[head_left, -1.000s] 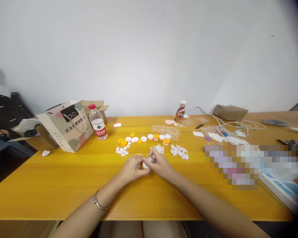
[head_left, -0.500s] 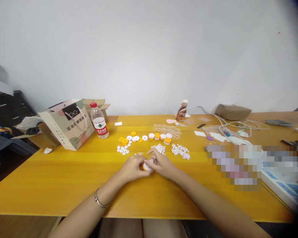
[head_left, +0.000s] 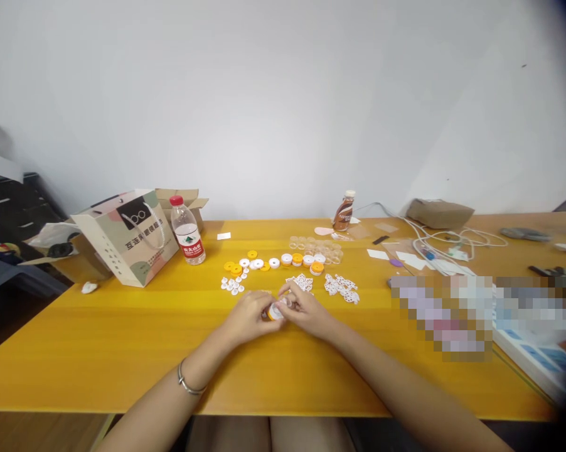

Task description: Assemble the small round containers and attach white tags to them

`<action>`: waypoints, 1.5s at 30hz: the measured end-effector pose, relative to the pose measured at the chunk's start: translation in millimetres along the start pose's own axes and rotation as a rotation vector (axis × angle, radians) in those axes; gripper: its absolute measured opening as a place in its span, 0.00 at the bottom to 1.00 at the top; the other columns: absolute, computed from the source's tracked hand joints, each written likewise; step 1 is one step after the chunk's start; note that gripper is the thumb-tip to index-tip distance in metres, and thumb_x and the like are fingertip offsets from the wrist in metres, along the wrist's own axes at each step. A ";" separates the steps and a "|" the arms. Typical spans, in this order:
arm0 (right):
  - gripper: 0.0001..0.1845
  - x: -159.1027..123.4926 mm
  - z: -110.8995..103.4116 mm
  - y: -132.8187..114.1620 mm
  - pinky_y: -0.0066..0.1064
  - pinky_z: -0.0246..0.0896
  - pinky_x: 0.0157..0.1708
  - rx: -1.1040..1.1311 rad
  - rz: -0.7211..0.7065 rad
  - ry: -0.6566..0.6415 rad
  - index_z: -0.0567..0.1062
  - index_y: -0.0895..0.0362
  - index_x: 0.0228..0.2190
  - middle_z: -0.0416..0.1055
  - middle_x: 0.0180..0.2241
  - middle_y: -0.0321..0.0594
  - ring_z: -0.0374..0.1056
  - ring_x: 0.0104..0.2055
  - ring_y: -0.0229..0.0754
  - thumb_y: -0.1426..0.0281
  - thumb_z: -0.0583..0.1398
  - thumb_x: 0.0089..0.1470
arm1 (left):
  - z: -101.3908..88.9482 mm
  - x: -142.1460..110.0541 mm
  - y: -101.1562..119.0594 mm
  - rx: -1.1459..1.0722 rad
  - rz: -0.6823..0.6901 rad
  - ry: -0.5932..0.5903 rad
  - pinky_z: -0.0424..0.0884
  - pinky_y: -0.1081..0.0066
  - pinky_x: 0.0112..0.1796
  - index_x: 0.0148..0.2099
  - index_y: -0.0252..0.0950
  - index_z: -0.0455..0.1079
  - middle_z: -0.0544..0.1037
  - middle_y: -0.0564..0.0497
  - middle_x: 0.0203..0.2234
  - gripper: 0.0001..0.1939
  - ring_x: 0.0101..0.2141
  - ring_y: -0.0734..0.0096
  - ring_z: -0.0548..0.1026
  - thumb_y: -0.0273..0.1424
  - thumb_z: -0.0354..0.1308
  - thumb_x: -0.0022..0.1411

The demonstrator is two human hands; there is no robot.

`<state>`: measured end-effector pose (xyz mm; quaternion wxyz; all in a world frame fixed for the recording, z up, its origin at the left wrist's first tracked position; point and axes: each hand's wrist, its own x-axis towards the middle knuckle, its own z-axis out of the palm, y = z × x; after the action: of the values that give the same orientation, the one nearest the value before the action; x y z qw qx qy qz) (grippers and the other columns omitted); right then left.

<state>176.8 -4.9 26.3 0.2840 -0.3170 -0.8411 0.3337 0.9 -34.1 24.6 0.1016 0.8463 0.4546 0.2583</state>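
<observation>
My left hand (head_left: 251,318) is closed around a small orange-and-white round case (head_left: 275,311), held just above the table near its middle. At the right side of that case, my right hand (head_left: 311,316) pinches a small clear plastic piece (head_left: 289,302); the fingers partly hide where the two meet. Just beyond the hands lie white openwork pieces (head_left: 342,287) in two heaps. White knobs (head_left: 233,285) are scattered to the left. Orange and white discs (head_left: 258,264) form a loose row behind, with several clear round cups (head_left: 327,251) grouped at its right end.
On the left of the yellow table (head_left: 123,351) stand a paper bag (head_left: 137,245) and a red-capped water bottle (head_left: 187,235). A brown drink bottle (head_left: 344,212) is at the back. Cables (head_left: 424,235), paper cards (head_left: 378,254) and a white box (head_left: 523,358) occupy the right.
The case in my left hand has shifted slightly left and tilted a little. Both hands keep their hold, and the things on the table lie as before.
</observation>
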 end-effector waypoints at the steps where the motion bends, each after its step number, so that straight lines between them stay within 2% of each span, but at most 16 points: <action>1: 0.12 0.1 0.2 0.0 0.26 0.53 0.27 -0.010 -0.016 0.013 0.59 0.55 0.38 0.64 0.26 0.32 0.59 0.26 0.35 0.67 0.53 0.50 | -0.3 -0.2 0.5 0.004 0.001 -0.003 0.57 0.76 0.29 0.30 0.34 0.67 0.69 0.53 0.23 0.06 0.26 0.73 0.66 0.31 0.55 0.51; 3: 0.15 0.1 0.2 -0.2 0.27 0.54 0.29 -0.035 -0.036 0.040 0.59 0.55 0.39 0.64 0.30 0.35 0.60 0.29 0.36 0.67 0.55 0.48 | -0.7 -0.7 1.6 0.011 0.001 -0.005 0.57 0.75 0.30 0.31 0.34 0.66 0.70 0.52 0.23 0.06 0.27 0.72 0.67 0.31 0.55 0.51; 7: 0.12 -1.0 -1.7 -2.8 0.26 0.53 0.27 -0.052 -0.021 -0.013 0.60 0.55 0.37 0.63 0.25 0.31 0.58 0.25 0.35 0.69 0.54 0.48 | 0.0 -1.3 1.8 0.026 0.026 -0.017 0.57 0.74 0.31 0.32 0.35 0.67 0.72 0.52 0.26 0.06 0.29 0.70 0.68 0.31 0.56 0.50; 10: 0.14 -1.5 -2.6 -5.1 0.27 0.54 0.30 -0.098 -0.088 -0.003 0.61 0.55 0.37 0.65 0.30 0.35 0.60 0.30 0.37 0.71 0.56 0.45 | 1.2 -1.2 0.8 0.045 0.027 -0.033 0.57 0.73 0.31 0.31 0.35 0.67 0.72 0.51 0.26 0.06 0.30 0.69 0.69 0.31 0.57 0.48; 14: 0.12 -0.5 -0.8 -3.9 0.26 0.52 0.26 -0.106 0.002 0.011 0.62 0.54 0.37 0.61 0.21 0.30 0.57 0.24 0.36 0.66 0.55 0.49 | 1.1 -1.0 2.2 0.041 0.015 -0.029 0.58 0.73 0.32 0.31 0.36 0.67 0.73 0.51 0.27 0.05 0.30 0.68 0.69 0.31 0.56 0.49; 18: 0.17 0.0 0.7 0.5 0.26 0.53 0.27 -0.062 -0.025 0.054 0.59 0.55 0.39 0.63 0.26 0.32 0.58 0.26 0.35 0.66 0.57 0.47 | -0.6 -1.2 4.6 0.056 0.007 -0.037 0.58 0.73 0.32 0.31 0.35 0.67 0.73 0.51 0.26 0.06 0.30 0.68 0.69 0.32 0.56 0.49; 21: 0.13 -0.4 -0.8 2.2 0.25 0.51 0.24 -0.015 0.020 -0.002 0.59 0.55 0.38 0.59 0.21 0.29 0.55 0.22 0.34 0.65 0.54 0.50 | -1.7 -1.3 4.9 0.033 0.002 -0.035 0.58 0.73 0.32 0.33 0.36 0.68 0.73 0.51 0.27 0.07 0.31 0.69 0.69 0.33 0.55 0.51; 26: 0.18 -2.1 -4.7 -2.7 0.26 0.55 0.29 0.079 -0.082 0.005 0.58 0.55 0.39 0.63 0.31 0.35 0.59 0.30 0.36 0.67 0.58 0.46 | -1.8 -1.2 2.8 -0.039 -0.014 -0.033 0.59 0.75 0.30 0.30 0.34 0.67 0.70 0.53 0.22 0.06 0.25 0.74 0.66 0.31 0.53 0.52; 30: 0.10 -2.8 -4.5 -6.1 0.25 0.52 0.23 0.094 -0.023 -0.026 0.61 0.54 0.35 0.62 0.24 0.32 0.57 0.24 0.34 0.63 0.54 0.51 | -1.1 -0.4 2.9 -0.085 -0.035 -0.019 0.59 0.76 0.31 0.31 0.34 0.68 0.70 0.54 0.23 0.06 0.26 0.74 0.65 0.31 0.54 0.51; 32: 0.09 -0.6 -7.6 -2.2 0.25 0.51 0.22 0.101 -0.036 0.033 0.61 0.55 0.33 0.60 0.22 0.31 0.56 0.22 0.33 0.63 0.53 0.51 | -1.7 0.4 3.7 -0.112 -0.042 -0.033 0.59 0.76 0.29 0.30 0.33 0.68 0.69 0.54 0.22 0.06 0.25 0.75 0.65 0.31 0.53 0.51; 35: 0.12 7.5 -23.6 16.1 0.26 0.54 0.24 0.086 -0.013 0.289 0.60 0.55 0.34 0.61 0.23 0.32 0.57 0.23 0.34 0.63 0.55 0.48 | -4.1 1.2 5.5 -0.130 -0.035 -0.028 0.59 0.77 0.29 0.29 0.33 0.67 0.67 0.54 0.22 0.06 0.25 0.76 0.63 0.30 0.53 0.52; 37: 0.17 13.5 -42.8 36.6 0.28 0.56 0.27 0.015 0.082 0.535 0.59 0.55 0.36 0.62 0.24 0.33 0.59 0.25 0.36 0.62 0.56 0.46 | -5.6 1.2 6.5 -0.128 -0.024 -0.018 0.59 0.77 0.29 0.30 0.33 0.67 0.67 0.54 0.23 0.05 0.25 0.76 0.63 0.30 0.52 0.52; 40: 0.18 16.6 -77.6 73.3 0.29 0.57 0.27 -0.113 0.335 0.775 0.60 0.56 0.35 0.64 0.26 0.34 0.61 0.26 0.37 0.60 0.57 0.43 | -6.0 0.4 7.1 -0.123 -0.011 -0.012 0.59 0.77 0.30 0.31 0.34 0.67 0.67 0.54 0.23 0.06 0.26 0.76 0.64 0.31 0.52 0.52; 43: 0.17 10.9 -105.8 105.9 0.30 0.54 0.26 -0.183 0.464 0.844 0.61 0.58 0.33 0.62 0.23 0.35 0.59 0.25 0.38 0.62 0.58 0.41 | -5.0 -0.1 6.6 -0.108 -0.006 -0.007 0.59 0.77 0.31 0.32 0.34 0.68 0.68 0.54 0.24 0.07 0.26 0.76 0.64 0.32 0.53 0.52; 45: 0.16 6.0 -115.8 121.2 0.30 0.53 0.25 -0.262 0.584 0.811 0.62 0.58 0.32 0.62 0.22 0.34 0.59 0.24 0.38 0.65 0.57 0.40 | -4.6 0.0 6.3 -0.099 -0.006 -0.017 0.59 0.77 0.31 0.33 0.34 0.68 0.68 0.54 0.24 0.07 0.27 0.76 0.64 0.32 0.52 0.52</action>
<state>294.4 113.5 9.4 0.4401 -0.6754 -0.5746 0.1414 2.9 -37.9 31.0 0.1478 0.8412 0.4428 0.2729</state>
